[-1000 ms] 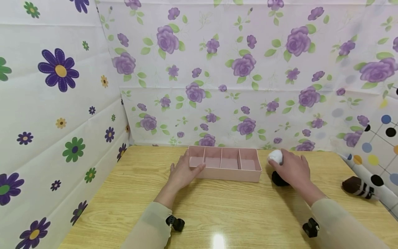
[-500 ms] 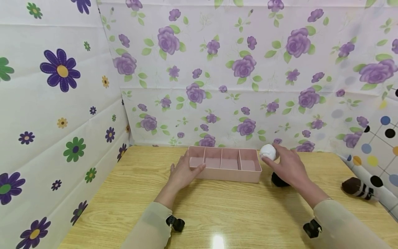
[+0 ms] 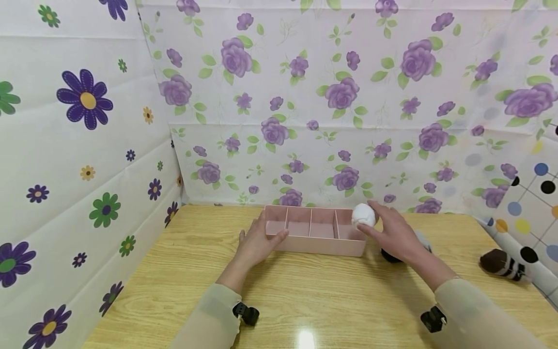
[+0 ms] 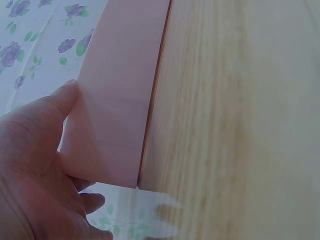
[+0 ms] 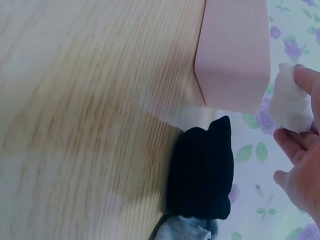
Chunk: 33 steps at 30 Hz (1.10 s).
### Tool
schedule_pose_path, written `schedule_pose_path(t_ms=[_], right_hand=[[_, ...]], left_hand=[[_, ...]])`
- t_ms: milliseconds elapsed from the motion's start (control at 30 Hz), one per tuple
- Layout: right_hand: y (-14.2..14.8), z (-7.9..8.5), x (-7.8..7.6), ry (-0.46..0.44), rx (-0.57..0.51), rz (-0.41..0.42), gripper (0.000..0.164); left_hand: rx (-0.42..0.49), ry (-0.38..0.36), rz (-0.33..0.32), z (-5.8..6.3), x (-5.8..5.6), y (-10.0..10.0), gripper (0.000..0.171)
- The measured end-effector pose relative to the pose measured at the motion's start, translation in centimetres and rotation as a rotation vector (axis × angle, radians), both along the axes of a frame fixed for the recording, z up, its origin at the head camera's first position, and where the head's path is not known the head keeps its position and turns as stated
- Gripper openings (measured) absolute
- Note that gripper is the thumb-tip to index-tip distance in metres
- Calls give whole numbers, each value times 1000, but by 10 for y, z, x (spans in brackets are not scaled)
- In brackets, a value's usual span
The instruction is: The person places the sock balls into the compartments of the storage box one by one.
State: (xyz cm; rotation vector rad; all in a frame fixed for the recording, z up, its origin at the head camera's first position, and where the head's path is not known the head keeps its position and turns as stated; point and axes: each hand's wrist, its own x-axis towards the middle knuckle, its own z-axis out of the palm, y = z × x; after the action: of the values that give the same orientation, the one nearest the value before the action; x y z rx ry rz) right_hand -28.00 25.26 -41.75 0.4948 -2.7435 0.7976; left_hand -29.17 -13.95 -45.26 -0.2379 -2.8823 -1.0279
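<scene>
A pink box [image 3: 318, 245] divided into several compartments stands on the wooden table. My left hand [image 3: 256, 242] holds its left end, with the thumb on the front rim; in the left wrist view the other fingers lie around the end wall. My right hand [image 3: 394, 235] pinches a rolled-up white sock [image 3: 364, 215] between thumb and fingers, above the rightmost compartment. In the right wrist view the white sock [image 5: 290, 100] is above the level of the box rim. Below that hand lie a rolled black sock [image 5: 202, 170] and a grey one [image 5: 182, 229]. The compartments show no contents.
A dark brown sock with light stripes [image 3: 501, 264] lies at the table's right side. Flower-printed sheeting [image 3: 305, 145] rises behind the table [image 3: 305, 295] and at its left. Dotted sheeting [image 3: 529, 213] borders the right.
My right hand has carried the white sock left, from beside the box to over its right end. The grey sock has come into sight behind that hand. My left hand stays put.
</scene>
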Motion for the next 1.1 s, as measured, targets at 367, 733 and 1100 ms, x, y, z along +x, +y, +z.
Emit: schedule_pose_path(t_ms=[367,733,1100], right_hand=[[-13,-4,-5,-24,-15,48,84],[-22,-10,-10,-107,9,84,88],[-23,-14,-15,-130,4,132,89]], left_hand=[[8,-2,0,0,0,1,109],[3,-6,1,0,1,0,110],[10,-8,3,1,1,1,108]])
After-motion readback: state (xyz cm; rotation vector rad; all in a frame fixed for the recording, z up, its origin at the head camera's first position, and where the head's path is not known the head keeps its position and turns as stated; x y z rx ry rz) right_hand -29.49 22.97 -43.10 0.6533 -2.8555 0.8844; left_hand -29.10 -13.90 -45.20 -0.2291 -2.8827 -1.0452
